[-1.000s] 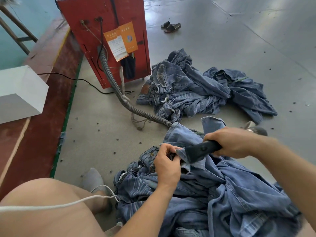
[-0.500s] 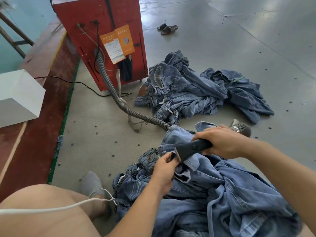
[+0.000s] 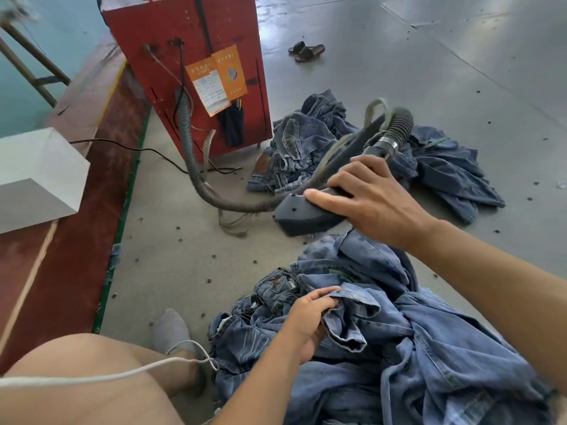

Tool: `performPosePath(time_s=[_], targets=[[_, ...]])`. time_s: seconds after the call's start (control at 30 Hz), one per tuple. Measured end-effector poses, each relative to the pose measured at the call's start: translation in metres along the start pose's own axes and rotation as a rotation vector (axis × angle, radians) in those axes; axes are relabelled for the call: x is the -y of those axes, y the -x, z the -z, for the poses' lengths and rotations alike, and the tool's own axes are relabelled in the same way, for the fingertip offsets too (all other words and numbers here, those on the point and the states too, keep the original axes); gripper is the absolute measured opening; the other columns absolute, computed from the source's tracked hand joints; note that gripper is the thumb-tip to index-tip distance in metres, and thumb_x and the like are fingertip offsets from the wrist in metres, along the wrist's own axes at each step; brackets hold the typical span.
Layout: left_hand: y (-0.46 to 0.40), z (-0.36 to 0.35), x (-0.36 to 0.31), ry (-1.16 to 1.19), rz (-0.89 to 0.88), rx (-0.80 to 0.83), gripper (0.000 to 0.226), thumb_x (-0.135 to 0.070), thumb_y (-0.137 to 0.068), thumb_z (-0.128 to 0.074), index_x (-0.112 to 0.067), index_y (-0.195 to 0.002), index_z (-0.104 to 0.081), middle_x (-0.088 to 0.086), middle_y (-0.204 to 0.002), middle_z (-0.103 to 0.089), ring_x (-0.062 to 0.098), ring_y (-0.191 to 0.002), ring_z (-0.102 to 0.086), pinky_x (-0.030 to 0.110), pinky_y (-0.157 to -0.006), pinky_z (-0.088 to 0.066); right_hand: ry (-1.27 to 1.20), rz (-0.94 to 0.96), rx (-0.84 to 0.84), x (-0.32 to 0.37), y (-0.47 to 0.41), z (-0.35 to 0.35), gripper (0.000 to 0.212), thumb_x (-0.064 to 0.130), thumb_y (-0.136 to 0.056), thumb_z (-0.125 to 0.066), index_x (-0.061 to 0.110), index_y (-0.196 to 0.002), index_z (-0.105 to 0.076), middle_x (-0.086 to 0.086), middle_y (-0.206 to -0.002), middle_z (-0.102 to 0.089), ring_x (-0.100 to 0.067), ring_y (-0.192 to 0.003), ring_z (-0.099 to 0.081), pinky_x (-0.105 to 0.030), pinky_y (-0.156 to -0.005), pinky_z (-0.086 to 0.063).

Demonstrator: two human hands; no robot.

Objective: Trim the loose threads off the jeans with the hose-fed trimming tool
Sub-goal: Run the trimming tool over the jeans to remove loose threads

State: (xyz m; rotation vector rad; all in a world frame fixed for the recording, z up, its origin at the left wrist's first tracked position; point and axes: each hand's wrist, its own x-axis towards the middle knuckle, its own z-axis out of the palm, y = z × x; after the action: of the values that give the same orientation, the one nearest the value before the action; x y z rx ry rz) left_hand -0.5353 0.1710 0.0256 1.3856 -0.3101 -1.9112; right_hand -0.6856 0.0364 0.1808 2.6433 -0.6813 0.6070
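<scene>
A heap of blue jeans (image 3: 399,348) lies on the floor in front of me. My left hand (image 3: 306,320) grips a folded edge of the denim near the heap's left side. My right hand (image 3: 368,194) holds the dark grey trimming tool (image 3: 303,214) in the air above the jeans, clear of the cloth, thumb along its top. A ribbed grey hose (image 3: 196,167) runs from the tool's back end, loops behind my hand and goes down to the red machine (image 3: 190,65).
A second pile of jeans (image 3: 322,142) lies on the grey floor beyond the tool. A white box (image 3: 36,176) sits on the red strip at left. My bare knee (image 3: 92,378) and socked foot (image 3: 171,329) are at lower left, a white cord (image 3: 122,372) across them. Sandals (image 3: 306,50) lie far back.
My right hand has lifted the trimming tool up and away from the denim edge, and the hose swung up behind it. My left hand has dropped lower, still holding the jeans.
</scene>
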Motion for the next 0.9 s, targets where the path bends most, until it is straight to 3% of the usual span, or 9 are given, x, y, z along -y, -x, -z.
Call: performPosePath(time_s=[0.1, 0.2, 0.27, 0.37, 0.47, 0.57, 0.67, 0.77, 0.9], targets=[[-0.005, 0.005, -0.001, 0.083, 0.015, -0.022, 0.024, -0.004, -0.101, -0.055, -0.004, -0.116, -0.075, 0.021, -0.113, -0.075, 0.032, -0.095, -0.072, 0.045, -0.092, -0.057, -0.205, 0.037, 0.043, 0.011, 0.010, 0.008, 0.048, 0.016, -0.100, -0.063, 0.024, -0.147, -0.056, -0.005, -0.115, -0.064, -0.030, -0.107, -0.059, -0.049, -0.102, -0.041], [-0.005, 0.006, -0.010, 0.220, 0.057, -0.012, 0.023, -0.007, -0.098, -0.059, 0.001, -0.113, -0.074, 0.021, -0.106, -0.075, 0.028, -0.081, -0.075, 0.035, -0.072, -0.063, -0.434, -0.056, 0.289, 0.023, 0.031, 0.018, 0.057, 0.029, -0.095, -0.072, 0.033, -0.147, -0.049, 0.005, -0.118, -0.065, -0.015, -0.110, -0.058, -0.037, -0.100, -0.039], [-0.002, 0.007, -0.023, 0.316, 0.049, 0.060, 0.026, -0.009, -0.092, -0.060, 0.002, -0.110, -0.075, 0.021, -0.107, -0.074, 0.029, -0.084, -0.075, 0.037, -0.073, -0.063, -0.562, -0.240, 0.474, 0.026, 0.045, 0.020, 0.057, 0.035, -0.091, -0.076, 0.042, -0.141, -0.049, 0.016, -0.118, -0.067, -0.007, -0.109, -0.058, -0.033, -0.095, -0.042], [0.002, 0.015, -0.039, 0.393, 0.013, 0.135, 0.031, -0.014, -0.093, -0.054, 0.004, -0.097, -0.079, 0.021, -0.099, -0.076, 0.029, -0.080, -0.076, 0.034, -0.065, -0.062, -0.604, -0.415, 0.559, 0.026, 0.053, 0.013, 0.041, 0.058, -0.088, -0.069, 0.049, -0.122, -0.049, 0.024, -0.094, -0.065, -0.010, -0.089, -0.065, -0.038, -0.079, -0.051], [0.006, 0.024, -0.037, 0.413, -0.019, 0.090, 0.037, -0.016, -0.102, -0.050, 0.004, -0.093, -0.080, 0.020, -0.094, -0.077, 0.028, -0.078, -0.077, 0.032, -0.062, -0.061, -0.488, -0.506, 0.566, 0.020, 0.050, 0.009, 0.041, 0.087, -0.073, -0.052, 0.054, -0.097, -0.045, 0.026, -0.072, -0.058, -0.005, -0.068, -0.058, -0.031, -0.061, -0.045], [0.015, 0.026, -0.031, 0.382, -0.045, 0.129, 0.033, -0.019, -0.095, -0.057, 0.002, -0.106, -0.079, 0.021, -0.113, -0.075, 0.029, -0.095, -0.076, 0.035, -0.074, -0.062, -0.375, -0.548, 0.679, 0.003, 0.054, 0.011, 0.037, 0.088, -0.073, -0.054, 0.055, -0.086, -0.044, 0.023, -0.071, -0.055, 0.002, -0.066, -0.051, -0.031, -0.059, -0.044], [0.023, 0.026, -0.028, 0.305, -0.074, 0.164, 0.041, -0.027, -0.093, -0.060, -0.003, -0.124, -0.073, 0.020, -0.131, -0.068, 0.033, -0.117, -0.069, 0.043, -0.096, -0.058, -0.268, -0.518, 0.832, -0.006, 0.061, 0.015, 0.038, 0.080, -0.081, -0.061, 0.049, -0.099, -0.047, 0.020, -0.076, -0.054, -0.004, -0.071, -0.053, -0.036, -0.066, -0.049], [0.023, 0.025, -0.027, 0.302, -0.087, 0.165, 0.044, -0.027, -0.100, -0.055, -0.004, -0.136, -0.065, 0.023, -0.140, -0.062, 0.038, -0.131, -0.059, 0.053, -0.117, -0.040, -0.290, -0.492, 0.843, -0.004, 0.063, 0.022, 0.039, 0.078, -0.083, -0.062, 0.051, -0.107, -0.045, 0.022, -0.079, -0.057, -0.002, -0.073, -0.054, -0.034, -0.065, -0.048], [0.026, 0.015, -0.025, 0.335, -0.053, 0.179, 0.047, -0.030, -0.108, -0.046, -0.002, -0.145, -0.055, 0.027, -0.148, -0.053, 0.043, -0.141, -0.046, 0.056, -0.122, -0.030, -0.330, -0.391, 0.856, 0.015, 0.056, 0.025, 0.041, 0.077, -0.083, -0.061, 0.050, -0.111, -0.047, 0.023, -0.081, -0.060, 0.002, -0.072, -0.055, -0.033, -0.065, -0.050]])
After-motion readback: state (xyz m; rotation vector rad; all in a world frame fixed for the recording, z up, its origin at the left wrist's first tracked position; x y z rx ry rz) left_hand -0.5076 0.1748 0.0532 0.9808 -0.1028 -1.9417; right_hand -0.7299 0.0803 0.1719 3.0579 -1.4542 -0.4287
